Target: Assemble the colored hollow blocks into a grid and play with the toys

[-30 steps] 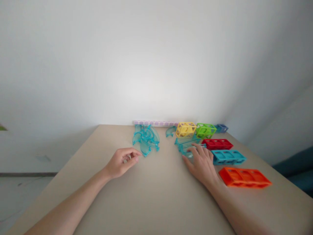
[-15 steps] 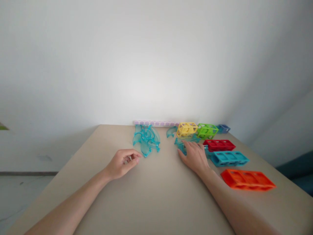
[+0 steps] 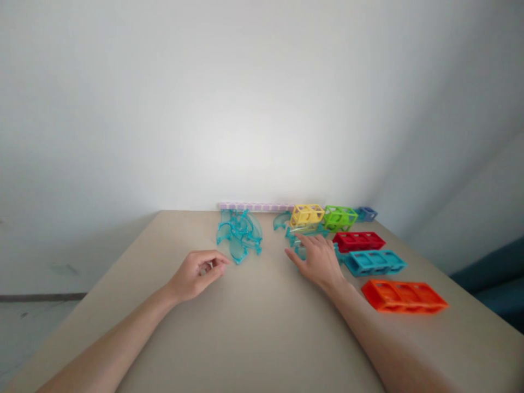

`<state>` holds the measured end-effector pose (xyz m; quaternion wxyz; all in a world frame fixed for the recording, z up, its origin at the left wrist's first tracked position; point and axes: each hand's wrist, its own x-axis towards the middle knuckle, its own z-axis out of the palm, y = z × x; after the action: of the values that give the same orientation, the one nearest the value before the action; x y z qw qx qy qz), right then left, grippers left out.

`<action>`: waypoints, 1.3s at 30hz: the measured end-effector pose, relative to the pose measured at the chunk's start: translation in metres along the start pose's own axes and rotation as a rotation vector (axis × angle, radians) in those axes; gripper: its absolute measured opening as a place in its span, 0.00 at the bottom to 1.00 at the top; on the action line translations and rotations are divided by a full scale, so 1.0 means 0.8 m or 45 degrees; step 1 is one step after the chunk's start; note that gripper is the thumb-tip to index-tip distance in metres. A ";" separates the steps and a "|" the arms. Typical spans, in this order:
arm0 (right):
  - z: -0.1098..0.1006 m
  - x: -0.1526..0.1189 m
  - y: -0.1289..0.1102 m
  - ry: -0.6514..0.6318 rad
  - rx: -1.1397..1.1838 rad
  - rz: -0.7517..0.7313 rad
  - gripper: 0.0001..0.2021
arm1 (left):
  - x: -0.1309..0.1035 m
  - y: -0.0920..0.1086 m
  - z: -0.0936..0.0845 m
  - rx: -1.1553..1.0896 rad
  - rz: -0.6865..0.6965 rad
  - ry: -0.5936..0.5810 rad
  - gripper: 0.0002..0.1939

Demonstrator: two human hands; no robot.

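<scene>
My left hand rests on the table, fingers loosely curled with the thumb close to the fingertips and nothing visible in them. Just beyond its fingertips lies a pile of clear teal plastic track pieces, several curved and overlapping. My right hand is over a second group of teal track pieces. Its thumb and index finger are spread, and the palm hides part of that group. Whether the other fingers touch a piece cannot be made out.
To the right lie a red block, a blue block and an orange block, all hollow. Yellow and green frames stand farther back. A purple-and-white strip lies along the wall, with a dark blue piece at far right.
My right thumb and index finger have spread farther apart above the teal pieces. My left hand keeps its curled pose. The whole view has shifted slightly, so everything sits a little farther left.
</scene>
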<state>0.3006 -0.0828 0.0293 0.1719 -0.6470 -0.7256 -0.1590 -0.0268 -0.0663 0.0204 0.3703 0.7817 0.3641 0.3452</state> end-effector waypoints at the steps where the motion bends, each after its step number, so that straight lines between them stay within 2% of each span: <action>1: -0.002 0.001 0.002 0.041 0.010 -0.002 0.27 | 0.000 0.000 0.000 0.000 0.003 0.004 0.13; 5: -0.006 0.004 0.016 0.132 0.081 -0.003 0.23 | 0.000 0.001 0.000 0.015 0.010 0.014 0.13; 10: 0.000 0.004 0.028 -0.074 0.117 0.011 0.25 | 0.001 0.002 -0.001 0.046 0.011 -0.002 0.13; 14: 0.001 0.003 0.024 -0.095 0.057 0.024 0.25 | 0.001 0.002 0.000 0.056 -0.001 0.002 0.13; 25: 0.009 0.002 0.024 -0.036 -0.001 0.065 0.25 | 0.000 -0.001 -0.001 0.046 0.007 -0.004 0.13; 29: 0.009 0.002 0.025 0.096 0.009 0.063 0.22 | 0.001 -0.003 -0.001 0.044 0.011 -0.002 0.13; 32: 0.002 -0.004 0.011 0.296 0.072 0.020 0.17 | 0.001 -0.002 0.002 0.062 0.011 0.010 0.12; 34: -0.001 -0.011 -0.012 0.382 0.185 -0.085 0.13 | 0.002 -0.003 0.005 0.081 -0.013 0.049 0.12; 35: -0.001 -0.015 -0.027 0.383 0.256 -0.168 0.13 | 0.004 -0.003 0.006 0.094 -0.032 0.083 0.13; 37: 0.004 -0.020 -0.060 0.286 0.373 -0.291 0.19 | 0.008 -0.006 0.007 0.131 -0.063 0.178 0.13; 39: 0.015 -0.019 -0.092 0.169 0.415 -0.290 0.27 | 0.013 -0.012 0.005 0.200 -0.058 0.310 0.13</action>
<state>0.2288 -0.0990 0.0114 0.3028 -0.5126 -0.7972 -0.1001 -0.0211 -0.0548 0.0135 0.2688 0.7521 0.4501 0.3994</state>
